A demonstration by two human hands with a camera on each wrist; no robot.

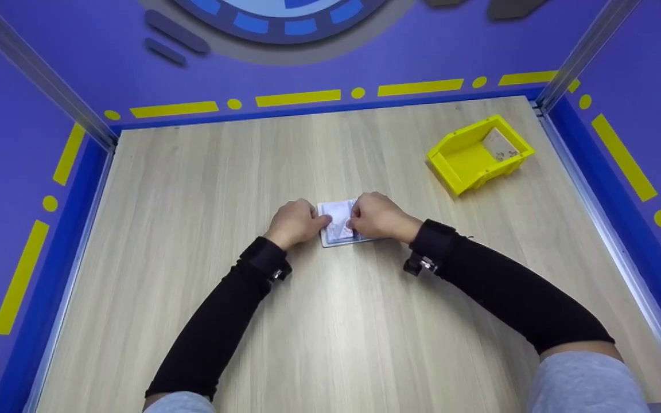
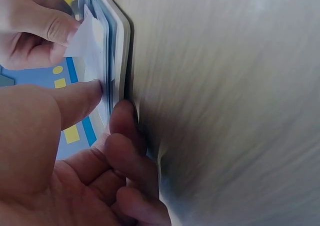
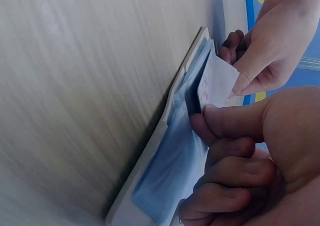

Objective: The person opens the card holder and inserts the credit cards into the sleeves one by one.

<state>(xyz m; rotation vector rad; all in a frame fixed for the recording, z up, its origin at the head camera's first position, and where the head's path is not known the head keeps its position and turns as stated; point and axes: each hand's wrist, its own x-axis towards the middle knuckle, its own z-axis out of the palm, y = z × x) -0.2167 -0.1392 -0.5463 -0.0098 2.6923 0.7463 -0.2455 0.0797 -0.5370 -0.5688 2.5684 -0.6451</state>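
Note:
A thin card holder [image 1: 336,244] with pale covers and bluish clear sleeves lies spread on the table, mid-view. My left hand [image 1: 295,222] grips its left edge, the thumb on top and the other fingers curled by the rim. In the right wrist view, my right hand [image 3: 250,151] pinches a white card [image 3: 222,78] with reddish print between thumb and index finger. That card is tilted up from the left-hand sleeve. How far it sits inside the sleeve is hidden. The right hand's other fingers curl above the right-hand sleeves [image 3: 170,171].
Toward the back right stands a yellow bin [image 1: 462,163], with a pale printed piece [image 1: 501,144] against its inner far wall. The wooden table [image 1: 204,189] is bounded by blue-purple panels [image 1: 330,74] at the back and both sides.

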